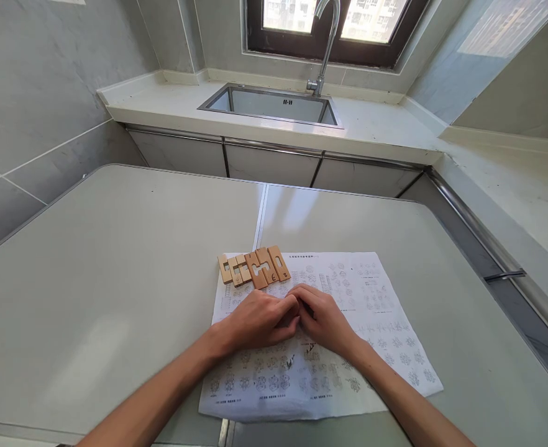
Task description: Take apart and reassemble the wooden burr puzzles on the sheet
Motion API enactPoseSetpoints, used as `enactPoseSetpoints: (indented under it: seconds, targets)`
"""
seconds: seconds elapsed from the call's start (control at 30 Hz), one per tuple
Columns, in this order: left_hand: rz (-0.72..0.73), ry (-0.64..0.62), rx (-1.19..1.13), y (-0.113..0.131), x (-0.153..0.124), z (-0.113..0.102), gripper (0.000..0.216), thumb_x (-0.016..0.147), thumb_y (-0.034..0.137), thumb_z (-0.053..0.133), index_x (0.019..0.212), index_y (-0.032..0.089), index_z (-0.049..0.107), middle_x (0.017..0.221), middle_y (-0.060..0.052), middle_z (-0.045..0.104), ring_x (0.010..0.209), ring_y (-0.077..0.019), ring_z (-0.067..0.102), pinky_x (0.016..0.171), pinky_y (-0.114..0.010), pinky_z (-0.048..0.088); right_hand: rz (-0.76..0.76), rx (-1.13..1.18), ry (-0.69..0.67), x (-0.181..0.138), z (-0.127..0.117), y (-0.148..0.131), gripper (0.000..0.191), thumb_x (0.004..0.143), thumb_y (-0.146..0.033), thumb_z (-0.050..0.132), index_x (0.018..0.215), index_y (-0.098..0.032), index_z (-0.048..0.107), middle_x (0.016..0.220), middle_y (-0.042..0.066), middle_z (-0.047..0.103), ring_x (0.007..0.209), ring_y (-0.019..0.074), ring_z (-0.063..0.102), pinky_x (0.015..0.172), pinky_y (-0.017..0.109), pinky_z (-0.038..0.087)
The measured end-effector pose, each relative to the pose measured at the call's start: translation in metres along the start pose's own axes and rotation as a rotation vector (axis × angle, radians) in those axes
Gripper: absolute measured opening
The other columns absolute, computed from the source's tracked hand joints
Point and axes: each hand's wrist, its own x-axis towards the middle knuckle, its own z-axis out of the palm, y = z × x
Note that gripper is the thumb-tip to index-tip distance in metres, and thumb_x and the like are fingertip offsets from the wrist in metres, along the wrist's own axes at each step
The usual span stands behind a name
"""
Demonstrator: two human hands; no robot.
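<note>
My left hand and my right hand rest together on a printed sheet, their fingertips meeting. Both are closed, with the fingers curled inward. Whatever may be between the fingers is hidden. Just beyond the hands, several flat wooden puzzle pieces lie side by side in a slanted row over the sheet's top left edge. They have notches and slots cut in them, and some bear dark numerals. Small line diagrams and text cover the sheet.
The paper lies on a pale folding table with a seam down its middle. Behind the table runs a white counter with a steel sink and a tall faucet below a window. Another counter stands along the right.
</note>
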Motion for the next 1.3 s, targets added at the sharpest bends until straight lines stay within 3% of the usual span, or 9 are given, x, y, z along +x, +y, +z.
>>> enactPoseSetpoints:
  seconds: [1.3]
  targets:
    - [-0.008, -0.004, 0.005, 0.0, 0.0001, -0.0001, 0.014, 0.098, 0.022, 0.054, 0.085, 0.022, 0.05, 0.065, 0.004, 0.062, 0.053, -0.0137, 0.057, 0.052, -0.027, 0.036, 0.005, 0.003, -0.002, 0.0003, -0.0011, -0.0019, 0.026, 0.098, -0.004, 0.048, 0.096, -0.025, 0.064, 0.097, 0.005, 0.073, 0.084, 0.0208, 0.069, 0.074, 0.033, 0.053]
